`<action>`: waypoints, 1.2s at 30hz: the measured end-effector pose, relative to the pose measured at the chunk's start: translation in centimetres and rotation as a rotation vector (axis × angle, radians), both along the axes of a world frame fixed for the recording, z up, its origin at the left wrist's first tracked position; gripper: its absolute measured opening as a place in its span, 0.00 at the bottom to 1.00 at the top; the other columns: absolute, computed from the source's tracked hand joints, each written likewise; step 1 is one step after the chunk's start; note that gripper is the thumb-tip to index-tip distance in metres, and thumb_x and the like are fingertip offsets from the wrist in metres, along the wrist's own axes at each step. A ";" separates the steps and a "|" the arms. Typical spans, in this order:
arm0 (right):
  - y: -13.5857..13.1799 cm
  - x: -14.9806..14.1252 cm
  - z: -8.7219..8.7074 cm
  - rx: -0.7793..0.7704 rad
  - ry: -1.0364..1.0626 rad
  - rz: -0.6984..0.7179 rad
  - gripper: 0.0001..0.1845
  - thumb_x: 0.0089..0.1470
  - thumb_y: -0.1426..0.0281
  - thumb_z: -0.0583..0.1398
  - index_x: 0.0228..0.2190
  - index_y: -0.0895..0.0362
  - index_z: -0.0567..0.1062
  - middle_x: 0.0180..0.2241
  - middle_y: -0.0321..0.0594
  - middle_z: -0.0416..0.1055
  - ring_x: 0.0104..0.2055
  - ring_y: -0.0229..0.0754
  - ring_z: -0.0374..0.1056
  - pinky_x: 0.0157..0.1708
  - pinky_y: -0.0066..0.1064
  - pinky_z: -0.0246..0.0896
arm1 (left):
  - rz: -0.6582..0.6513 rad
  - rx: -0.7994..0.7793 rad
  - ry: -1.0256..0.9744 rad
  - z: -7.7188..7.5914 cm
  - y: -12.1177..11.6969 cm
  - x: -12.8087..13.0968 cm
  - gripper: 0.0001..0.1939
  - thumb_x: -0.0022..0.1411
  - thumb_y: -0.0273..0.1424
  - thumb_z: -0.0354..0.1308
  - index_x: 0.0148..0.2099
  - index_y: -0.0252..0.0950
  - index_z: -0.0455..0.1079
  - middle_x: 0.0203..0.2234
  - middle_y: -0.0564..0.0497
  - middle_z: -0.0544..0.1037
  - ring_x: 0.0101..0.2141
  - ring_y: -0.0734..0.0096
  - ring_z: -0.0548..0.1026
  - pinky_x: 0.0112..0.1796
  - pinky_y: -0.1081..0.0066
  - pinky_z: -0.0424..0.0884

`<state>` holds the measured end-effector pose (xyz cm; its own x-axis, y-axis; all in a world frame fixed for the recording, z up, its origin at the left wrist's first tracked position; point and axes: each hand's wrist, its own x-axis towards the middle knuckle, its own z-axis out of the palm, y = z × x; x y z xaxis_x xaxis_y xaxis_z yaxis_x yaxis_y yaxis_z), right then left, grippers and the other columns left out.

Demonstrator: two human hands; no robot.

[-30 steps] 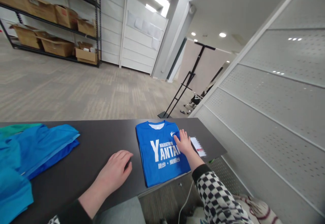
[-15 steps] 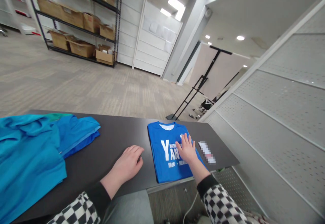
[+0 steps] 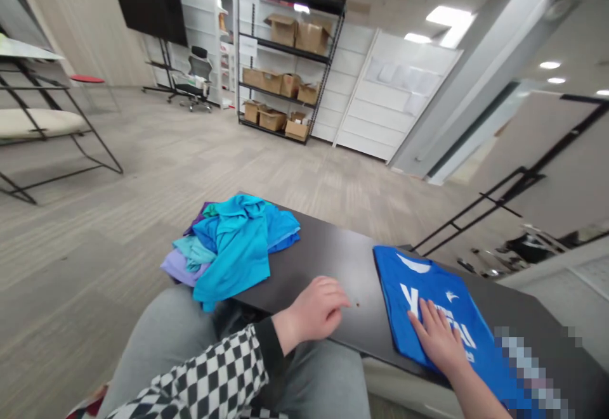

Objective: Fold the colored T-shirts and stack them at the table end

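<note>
A blue folded T-shirt with white print and a white inner collar lies flat on the dark table. My right hand rests palm down on its printed front, fingers spread, gripping nothing. To the left of the shirt, my left hand hovers over or lies at the table's near edge; its fingers bend loosely, the thumb stands apart from them, and nothing is in it. At the table's left end is a loose heap of clothes, with a turquoise garment on top and a lilac one beneath.
A blurred-out strip shows to the right of the shirt. Beyond the table stand a black shelf with cardboard boxes, an office chair, a large black screen and a slanting black stand. A tiny brown speck lies on the table.
The view has swung left, so the whole clothes heap, chair and screen now show. My right hand still lies on the T-shirt; my left hand's fingers are more bent.
</note>
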<state>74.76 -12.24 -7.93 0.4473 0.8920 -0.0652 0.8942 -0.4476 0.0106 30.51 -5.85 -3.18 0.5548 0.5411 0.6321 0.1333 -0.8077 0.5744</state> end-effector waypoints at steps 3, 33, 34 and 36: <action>0.4 1.3 -0.5 0.049 0.009 -0.021 0.55 0.63 0.39 0.39 0.80 0.54 0.57 0.82 0.47 0.48 0.84 0.61 0.42 0.78 0.66 0.40 | 0.201 -0.007 -0.078 0.4 -2.5 -8.5 0.18 0.64 0.21 0.57 0.50 0.42 0.81 0.43 0.47 0.87 0.51 0.57 0.81 0.59 0.53 0.74; -7.8 -18.7 -0.8 0.029 -0.076 0.252 0.44 0.71 0.45 0.46 0.80 0.49 0.58 0.82 0.44 0.49 0.83 0.61 0.45 0.77 0.64 0.48 | 0.957 -0.246 0.043 2.1 9.8 -34.5 0.51 0.64 0.56 0.69 0.78 0.35 0.59 0.74 0.30 0.64 0.76 0.39 0.60 0.74 0.43 0.56; -7.9 -18.7 -0.9 0.034 -0.072 0.255 0.44 0.71 0.45 0.45 0.80 0.49 0.58 0.82 0.44 0.49 0.83 0.61 0.45 0.77 0.64 0.48 | 0.921 -0.290 0.057 1.9 11.1 -35.1 0.53 0.64 0.57 0.69 0.79 0.34 0.58 0.75 0.29 0.63 0.76 0.39 0.59 0.74 0.43 0.56; -8.2 -18.4 -1.4 0.062 -0.065 0.271 0.44 0.71 0.44 0.45 0.80 0.48 0.58 0.81 0.44 0.50 0.83 0.62 0.45 0.76 0.65 0.49 | 0.855 -0.350 0.064 1.6 13.3 -35.2 0.55 0.60 0.57 0.72 0.78 0.34 0.60 0.74 0.29 0.65 0.74 0.39 0.63 0.72 0.45 0.61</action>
<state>56.32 -20.44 -9.32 0.1932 0.9811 0.0142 0.9797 -0.1936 0.0519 -4.70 7.45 -1.60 -0.0930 0.9369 0.3369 0.6440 -0.2015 0.7380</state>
